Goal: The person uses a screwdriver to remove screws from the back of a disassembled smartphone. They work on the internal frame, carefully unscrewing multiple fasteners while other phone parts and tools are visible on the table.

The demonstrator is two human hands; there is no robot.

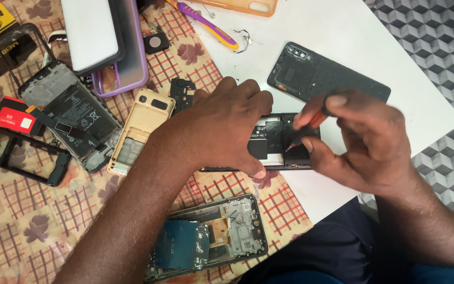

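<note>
The left hand (222, 126) lies palm-down at frame centre, while the right hand (361, 144), centre right, curls its fingers in a pinching grip.

A phone repair workshop is showing here: opened phones are lying around a white desk (342, 31), with a bare phone frame (206, 236) just below it, a detached black back cover (327, 73) on it, and loose cases (116, 47) left of it.

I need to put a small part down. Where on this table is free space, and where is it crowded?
The white board is bare right of the orange case and above the black back cover, and also along its right edge. The patterned cloth is bare at lower left, below the black frame. The upper left is crowded with opened phones.
</note>
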